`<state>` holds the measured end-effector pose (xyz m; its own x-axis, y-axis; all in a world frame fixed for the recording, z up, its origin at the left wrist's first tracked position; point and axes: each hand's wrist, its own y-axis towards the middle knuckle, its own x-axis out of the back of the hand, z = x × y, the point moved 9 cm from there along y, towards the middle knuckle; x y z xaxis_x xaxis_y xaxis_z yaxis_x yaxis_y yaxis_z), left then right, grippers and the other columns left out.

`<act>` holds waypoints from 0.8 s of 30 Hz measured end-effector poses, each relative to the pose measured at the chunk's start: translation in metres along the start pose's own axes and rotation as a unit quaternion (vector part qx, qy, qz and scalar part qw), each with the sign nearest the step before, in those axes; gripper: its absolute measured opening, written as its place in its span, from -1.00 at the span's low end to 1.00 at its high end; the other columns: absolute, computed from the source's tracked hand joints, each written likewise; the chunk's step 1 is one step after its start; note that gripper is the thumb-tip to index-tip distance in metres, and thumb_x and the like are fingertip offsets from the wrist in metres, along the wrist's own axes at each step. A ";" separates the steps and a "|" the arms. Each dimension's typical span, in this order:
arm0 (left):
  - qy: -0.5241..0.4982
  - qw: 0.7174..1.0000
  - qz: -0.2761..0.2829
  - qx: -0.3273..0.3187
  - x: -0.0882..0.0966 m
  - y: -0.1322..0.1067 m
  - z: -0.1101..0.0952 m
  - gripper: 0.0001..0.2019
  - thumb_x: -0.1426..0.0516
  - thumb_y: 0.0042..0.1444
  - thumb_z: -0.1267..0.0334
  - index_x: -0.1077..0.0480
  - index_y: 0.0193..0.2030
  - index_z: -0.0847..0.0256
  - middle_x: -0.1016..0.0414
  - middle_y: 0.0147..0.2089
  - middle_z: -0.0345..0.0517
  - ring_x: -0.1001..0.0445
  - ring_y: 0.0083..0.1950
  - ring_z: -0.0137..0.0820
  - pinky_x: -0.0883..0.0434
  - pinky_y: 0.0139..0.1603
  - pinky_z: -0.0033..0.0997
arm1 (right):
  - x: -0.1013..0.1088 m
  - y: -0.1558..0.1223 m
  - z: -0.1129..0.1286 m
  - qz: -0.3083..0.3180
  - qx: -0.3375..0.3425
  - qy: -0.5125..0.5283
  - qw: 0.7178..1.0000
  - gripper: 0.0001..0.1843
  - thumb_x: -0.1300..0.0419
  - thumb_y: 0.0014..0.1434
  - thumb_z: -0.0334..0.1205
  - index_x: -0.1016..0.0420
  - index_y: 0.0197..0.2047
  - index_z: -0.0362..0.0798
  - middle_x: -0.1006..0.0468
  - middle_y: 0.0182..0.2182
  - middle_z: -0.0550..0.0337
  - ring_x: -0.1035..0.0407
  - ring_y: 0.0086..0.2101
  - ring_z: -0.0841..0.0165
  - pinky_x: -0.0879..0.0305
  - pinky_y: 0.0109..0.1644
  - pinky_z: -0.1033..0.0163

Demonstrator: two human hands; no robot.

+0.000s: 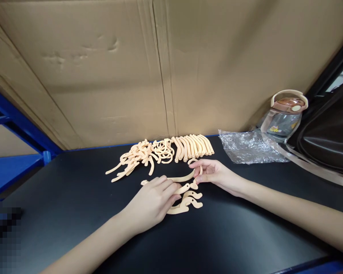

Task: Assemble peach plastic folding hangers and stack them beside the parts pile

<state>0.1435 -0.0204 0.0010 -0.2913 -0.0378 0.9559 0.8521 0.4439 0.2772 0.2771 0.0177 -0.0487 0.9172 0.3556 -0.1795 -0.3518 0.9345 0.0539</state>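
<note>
My left hand (157,198) is closed around a beige hanger arm-like piece (184,188) with a hole near its rounded end. Between the thumb and fingers of my right hand (210,172) is a curved beige hook (201,170), its lower end close to that piece's tip. Beyond my left hand a long curved beige piece (183,178) reaches toward the hook; whether they touch I cannot tell. Wavy beige pieces with holes (192,201) lie on the black table just in front of my left fingers, partly hidden by them.
Farther back lie a pile of mixed beige pieces (140,154), a heap of curved hooks (164,149) and a row of bent arms (193,146). Crumpled clear plastic (250,146), a strapped water bottle (282,120) and a dark bag (328,129) are at right. Cardboard (103,76) stands behind.
</note>
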 end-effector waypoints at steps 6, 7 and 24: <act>-0.013 1.000 -0.005 -0.014 -0.004 0.000 -0.003 -0.79 0.08 0.33 0.30 -0.37 -0.16 0.21 -0.46 -0.28 -0.11 -0.35 -0.30 -0.34 -0.27 -0.29 -0.37 | 0.000 0.002 -0.003 0.019 -0.015 0.003 1.000 -0.59 -0.39 -0.03 -0.33 -0.51 -0.07 0.00 -0.54 -0.38 0.29 -0.49 -0.31 0.41 -0.40 -0.08 0.18; -0.013 1.000 -0.008 -0.016 -0.004 0.000 -0.004 -0.79 0.08 0.33 0.30 -0.37 -0.15 0.21 -0.46 -0.27 -0.11 -0.35 -0.30 -0.34 -0.26 -0.29 -0.37 | -0.001 0.002 -0.003 0.025 -0.014 -0.004 1.000 -0.59 -0.39 -0.03 -0.33 -0.51 -0.06 0.00 -0.55 -0.36 0.27 -0.49 -0.29 0.42 -0.40 -0.07 0.18; -0.036 0.992 -0.123 0.011 0.008 -0.001 0.003 -0.75 0.14 0.37 0.27 -0.33 -0.18 0.23 -0.38 -0.38 -0.15 -0.30 -0.38 -0.38 -0.26 -0.35 -0.40 | -0.023 -0.002 -0.005 0.102 0.007 -0.145 0.984 -0.77 -0.37 0.02 -0.24 -0.48 -0.24 -0.07 -0.54 -0.41 0.28 -0.46 -0.34 0.43 -0.36 -0.15 0.24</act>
<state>0.1389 -0.0190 0.0081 -0.5207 -0.0844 0.8496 0.7411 0.4493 0.4988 0.2560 0.0079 -0.0492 0.8436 0.5224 0.1244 -0.5328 0.8431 0.0730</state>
